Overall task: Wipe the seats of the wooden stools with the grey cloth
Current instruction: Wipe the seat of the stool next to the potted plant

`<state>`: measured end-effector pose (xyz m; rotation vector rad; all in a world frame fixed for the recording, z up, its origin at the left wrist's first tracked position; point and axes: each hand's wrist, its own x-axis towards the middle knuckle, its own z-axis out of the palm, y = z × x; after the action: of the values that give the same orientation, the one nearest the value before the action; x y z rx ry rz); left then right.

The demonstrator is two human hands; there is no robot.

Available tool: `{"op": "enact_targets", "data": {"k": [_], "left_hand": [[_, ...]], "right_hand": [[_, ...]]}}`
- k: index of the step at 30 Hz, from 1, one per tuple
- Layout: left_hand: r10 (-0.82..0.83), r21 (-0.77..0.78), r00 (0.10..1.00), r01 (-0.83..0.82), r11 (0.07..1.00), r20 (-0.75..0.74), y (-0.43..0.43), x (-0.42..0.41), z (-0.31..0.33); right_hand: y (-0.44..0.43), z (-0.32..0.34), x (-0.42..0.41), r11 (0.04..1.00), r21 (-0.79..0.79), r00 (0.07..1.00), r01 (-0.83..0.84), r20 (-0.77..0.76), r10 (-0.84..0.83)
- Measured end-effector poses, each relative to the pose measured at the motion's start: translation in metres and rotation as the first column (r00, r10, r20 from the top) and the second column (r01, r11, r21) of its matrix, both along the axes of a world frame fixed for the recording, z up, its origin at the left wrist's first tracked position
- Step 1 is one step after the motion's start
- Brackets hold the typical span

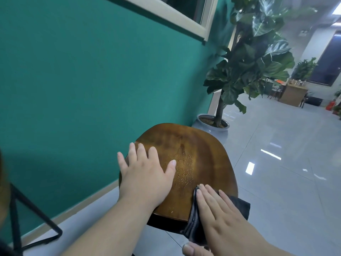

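Setting: teal wall on the left with a white window frame at the top; glossy grey tiled floor running to the far right, where a wooden counter stands. Item: large-leaved plant in a grey pot, on the floor just beyond the stool, beside the wall. Item: wooden stool seat, dark brown, rounded, centre of view, close to the wall. Pale specks are scattered over its middle. Item: left hand, laid flat on the left half of the seat, fingers straight and spread, grip open and holding nothing. Item: grey cloth, at the near right edge of the seat, partly on the wood and partly hanging over the rim. Item: right hand, flat on top of the cloth, fingers straight and together, pressing it to the seat; grip not closed, thumb showing below the hanging part. Item: black metal frame, near left, standing on the floor.
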<state>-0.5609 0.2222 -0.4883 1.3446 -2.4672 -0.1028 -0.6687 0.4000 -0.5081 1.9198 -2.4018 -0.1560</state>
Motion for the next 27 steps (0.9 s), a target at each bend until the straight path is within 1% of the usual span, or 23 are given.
{"op": "enact_targets", "data": {"k": [3,5,6,7,8,9,10,12,16,20,24,27], "left_hand": [[-0.003,-0.009,1.000,0.003,1.000,0.002,0.000,0.000,-0.001],[-0.003,-0.019,1.000,0.003,1.000,-0.001,0.001,0.000,-0.001],[-0.004,-0.025,1.000,0.004,1.000,-0.001,0.001,0.000,-0.002],[-0.002,-0.030,1.000,0.002,1.000,-0.001,0.002,0.000,-0.002],[-0.002,-0.034,1.000,0.002,0.999,0.001,0.002,0.000,-0.002],[-0.001,-0.036,1.000,0.001,0.999,0.003,0.002,0.000,-0.002],[0.002,-0.035,1.000,-0.002,0.999,0.005,0.002,0.000,-0.002],[0.004,-0.034,1.000,-0.004,0.999,-0.002,0.002,-0.001,-0.002],[0.005,-0.019,1.000,-0.005,1.000,-0.017,0.000,-0.002,-0.004],[0.000,-0.019,1.000,0.000,1.000,-0.015,0.000,-0.001,-0.005],[-0.007,-0.023,1.000,0.007,1.000,0.004,0.000,0.000,-0.004],[-0.010,-0.018,0.999,0.010,1.000,0.036,-0.002,-0.001,-0.004]], "right_hand": [[-0.003,0.006,0.003,0.995,0.066,0.996,0.077,0.035,-0.079],[-0.005,0.021,0.006,0.995,0.073,0.997,0.069,0.013,-0.070],[-0.009,0.031,0.008,0.992,0.116,0.998,0.046,0.040,-0.051],[-0.014,0.037,0.007,0.996,0.087,0.997,0.017,0.074,-0.024],[-0.016,0.044,0.007,0.990,0.140,0.985,0.034,0.163,-0.057],[-0.019,0.050,0.003,0.975,0.218,0.975,0.036,0.206,-0.082],[-0.023,0.055,-0.003,0.967,0.254,0.972,0.028,0.220,-0.086],[-0.033,0.059,-0.013,0.962,0.272,0.968,0.017,0.236,-0.084],[-0.072,0.050,-0.049,0.949,0.313,0.978,0.033,0.185,-0.095],[-0.115,0.039,-0.093,0.959,0.272,0.983,0.077,0.138,-0.118],[-0.154,0.038,-0.129,0.956,0.266,0.982,0.126,0.102,-0.158],[-0.182,0.036,-0.161,0.962,0.226,0.984,0.155,0.052,-0.171]]}}
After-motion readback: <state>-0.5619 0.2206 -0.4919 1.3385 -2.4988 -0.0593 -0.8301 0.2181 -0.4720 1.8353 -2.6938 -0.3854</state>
